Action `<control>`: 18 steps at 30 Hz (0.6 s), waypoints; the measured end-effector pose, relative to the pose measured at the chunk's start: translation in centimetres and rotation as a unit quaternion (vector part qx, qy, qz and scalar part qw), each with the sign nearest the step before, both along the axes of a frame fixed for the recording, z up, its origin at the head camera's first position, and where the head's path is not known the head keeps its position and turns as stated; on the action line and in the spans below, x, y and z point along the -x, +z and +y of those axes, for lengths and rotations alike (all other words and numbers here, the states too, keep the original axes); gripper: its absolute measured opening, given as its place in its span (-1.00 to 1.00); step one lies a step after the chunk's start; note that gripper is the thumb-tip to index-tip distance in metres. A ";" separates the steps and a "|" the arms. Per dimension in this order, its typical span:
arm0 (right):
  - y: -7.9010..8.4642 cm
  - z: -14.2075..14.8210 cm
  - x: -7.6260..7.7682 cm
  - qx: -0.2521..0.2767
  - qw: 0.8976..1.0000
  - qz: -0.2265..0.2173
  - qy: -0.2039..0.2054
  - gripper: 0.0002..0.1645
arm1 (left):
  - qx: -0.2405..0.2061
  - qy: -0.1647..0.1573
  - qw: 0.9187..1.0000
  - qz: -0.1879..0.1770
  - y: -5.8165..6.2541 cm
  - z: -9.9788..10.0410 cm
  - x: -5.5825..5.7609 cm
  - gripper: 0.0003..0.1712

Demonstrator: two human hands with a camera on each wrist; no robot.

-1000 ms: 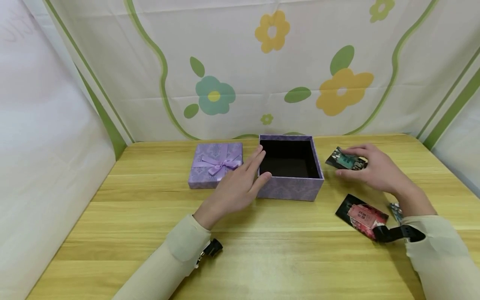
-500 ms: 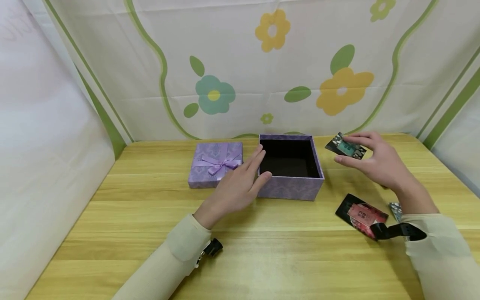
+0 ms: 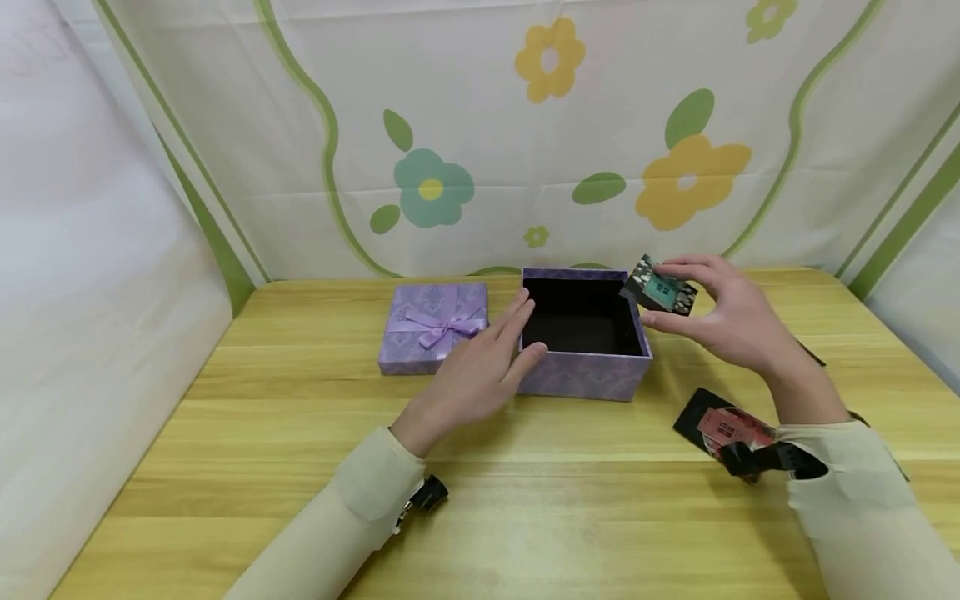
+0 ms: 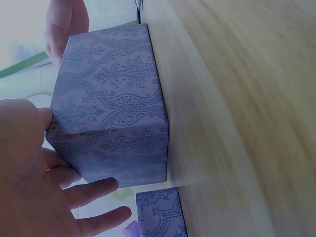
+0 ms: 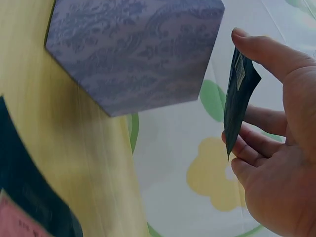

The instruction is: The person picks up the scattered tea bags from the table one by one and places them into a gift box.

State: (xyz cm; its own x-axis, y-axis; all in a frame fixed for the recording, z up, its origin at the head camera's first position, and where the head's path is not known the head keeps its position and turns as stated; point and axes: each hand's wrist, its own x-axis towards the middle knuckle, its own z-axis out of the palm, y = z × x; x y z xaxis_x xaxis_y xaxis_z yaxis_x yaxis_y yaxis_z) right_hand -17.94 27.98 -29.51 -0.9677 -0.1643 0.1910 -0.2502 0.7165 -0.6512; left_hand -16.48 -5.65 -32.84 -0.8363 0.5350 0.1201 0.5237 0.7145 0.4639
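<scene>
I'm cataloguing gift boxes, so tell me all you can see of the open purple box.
The open box is rectangular, purple with a darker damask-like pattern outside, black inside, and looks like paper-covered card. It stands upright on the table, mouth upward, right of a matching ribboned lid. The left hand touches its left side.

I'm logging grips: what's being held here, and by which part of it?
The right hand pinches a teal-labelled dark packet by opposite edges. The left hand only rests against the purple box, gripping nothing.
</scene>
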 end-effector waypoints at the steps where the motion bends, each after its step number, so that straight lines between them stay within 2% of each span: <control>1: 0.0 -0.2 0.0 0.002 1.000 -0.001 0.003 -0.14 | 0.001 0.001 1.000 -0.002 0.0 0.0 0.0 -0.17; 18: 0.1 -6.1 1.3 0.006 0.998 0.034 0.053 -0.19 | -0.003 0.013 1.000 -0.005 -0.2 -0.4 0.2 -0.19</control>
State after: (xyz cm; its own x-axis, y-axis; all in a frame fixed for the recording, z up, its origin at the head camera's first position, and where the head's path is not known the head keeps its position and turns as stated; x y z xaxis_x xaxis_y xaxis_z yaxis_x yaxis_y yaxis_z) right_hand -19.26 21.85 -29.40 -0.9297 -0.2633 0.2575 -0.3682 0.6760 -0.6383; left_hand -16.63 -6.02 -33.03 -0.8513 0.5120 0.1144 0.4997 0.7248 0.4742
